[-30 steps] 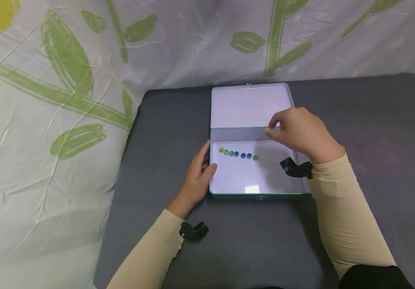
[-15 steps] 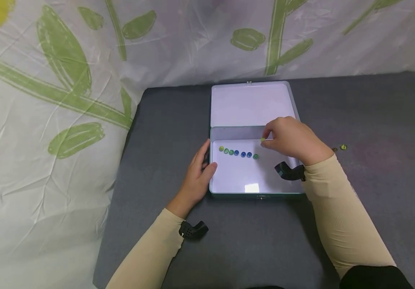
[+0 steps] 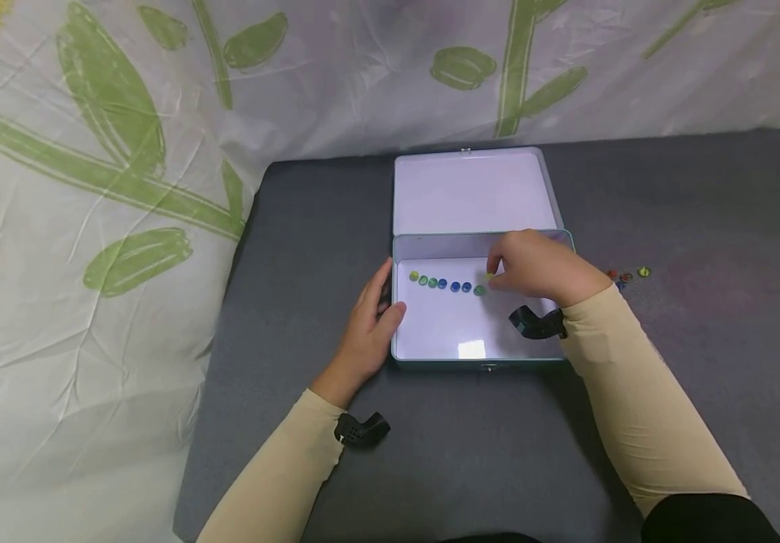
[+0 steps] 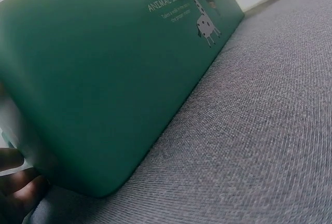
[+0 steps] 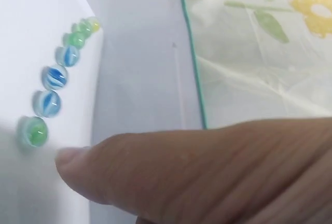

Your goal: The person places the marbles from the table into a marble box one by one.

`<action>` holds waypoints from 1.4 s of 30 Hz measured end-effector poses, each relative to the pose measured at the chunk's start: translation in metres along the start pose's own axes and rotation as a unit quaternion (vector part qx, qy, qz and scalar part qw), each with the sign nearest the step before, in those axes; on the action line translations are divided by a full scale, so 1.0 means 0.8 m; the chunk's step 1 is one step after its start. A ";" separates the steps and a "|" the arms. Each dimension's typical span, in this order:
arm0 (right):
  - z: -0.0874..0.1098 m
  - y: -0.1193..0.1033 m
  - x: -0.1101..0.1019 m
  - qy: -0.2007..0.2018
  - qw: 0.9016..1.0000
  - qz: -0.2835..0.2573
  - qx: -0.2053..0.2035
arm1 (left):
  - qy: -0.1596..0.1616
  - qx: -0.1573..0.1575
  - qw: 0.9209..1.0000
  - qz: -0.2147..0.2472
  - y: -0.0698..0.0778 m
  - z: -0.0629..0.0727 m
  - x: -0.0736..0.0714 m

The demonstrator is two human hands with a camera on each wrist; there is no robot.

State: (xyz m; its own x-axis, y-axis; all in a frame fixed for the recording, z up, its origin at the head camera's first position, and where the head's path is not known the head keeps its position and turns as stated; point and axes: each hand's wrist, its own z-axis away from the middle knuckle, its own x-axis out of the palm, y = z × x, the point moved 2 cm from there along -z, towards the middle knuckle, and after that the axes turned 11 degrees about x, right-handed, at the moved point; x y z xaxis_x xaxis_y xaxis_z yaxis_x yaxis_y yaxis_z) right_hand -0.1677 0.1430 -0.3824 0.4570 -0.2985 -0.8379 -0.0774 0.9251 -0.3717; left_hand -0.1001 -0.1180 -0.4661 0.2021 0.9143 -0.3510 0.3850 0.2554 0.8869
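A green tin box [image 3: 440, 324] with a white inside lies on the table, its lid [image 3: 468, 192] folded back. My left hand [image 3: 366, 335] holds the box's left side, thumb at the rim and fingers along the outer wall; in the left wrist view the fingers [image 4: 21, 187] show at the box's corner. Inside the box, several glass marbles, among them a blue one [image 5: 55, 77] and a green one [image 5: 36, 132], form a row. My right hand [image 3: 532, 264] is low over the floor at the row's right end, pinching a yellowish marble [image 3: 489, 277]. The right wrist view hides that marble behind the thumb [image 5: 114, 172].
More marbles, including a yellow-green one [image 3: 644, 271] and a red one [image 3: 612, 274], lie on the grey tablecloth [image 3: 716, 339] right of the box, beside my right wrist. A white curtain [image 3: 336, 83] printed with green leaves hangs behind and left of the table.
My right hand has moved left and down into the box with the yellowish marble, toward the row's right end. Marbles right of the box have come into sight. My left hand stays put.
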 end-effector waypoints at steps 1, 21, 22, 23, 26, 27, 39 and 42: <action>-0.001 0.000 0.001 -0.002 1.000 0.002 -0.001 | 0.001 0.002 1.000 0.001 0.000 0.000 0.000; -0.008 0.007 0.016 -0.028 0.999 0.027 0.024 | -0.001 0.002 1.000 0.009 0.001 -0.001 0.000; -0.009 0.007 0.016 -0.029 0.999 0.027 0.024 | -0.001 0.001 1.000 0.010 0.001 -0.001 0.000; -0.010 0.007 0.017 -0.030 0.999 0.027 0.023 | -0.001 0.001 1.000 0.011 0.001 -0.001 0.000; -0.012 0.008 0.019 -0.031 0.999 0.030 0.021 | 0.000 0.001 1.000 0.010 0.000 -0.001 -0.001; -0.013 0.008 0.020 -0.033 0.999 0.031 0.020 | 0.000 0.000 1.000 0.010 -0.001 -0.001 -0.001; -0.014 0.006 0.023 -0.034 0.999 0.031 0.021 | -0.002 -0.002 1.000 0.009 -0.002 -0.001 -0.001; -0.014 0.006 0.022 -0.036 0.999 0.030 0.021 | -0.002 -0.002 1.000 0.009 -0.002 -0.001 0.000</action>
State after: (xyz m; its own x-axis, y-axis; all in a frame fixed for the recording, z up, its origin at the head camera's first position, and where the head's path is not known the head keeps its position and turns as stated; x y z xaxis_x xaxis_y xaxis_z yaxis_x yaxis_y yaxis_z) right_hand -0.1699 0.1394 -0.4035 0.5150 -0.2254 -0.8270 -0.0696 0.9506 -0.3025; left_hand -0.1014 -0.1183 -0.4668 0.2129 0.9177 -0.3354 0.3779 0.2392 0.8944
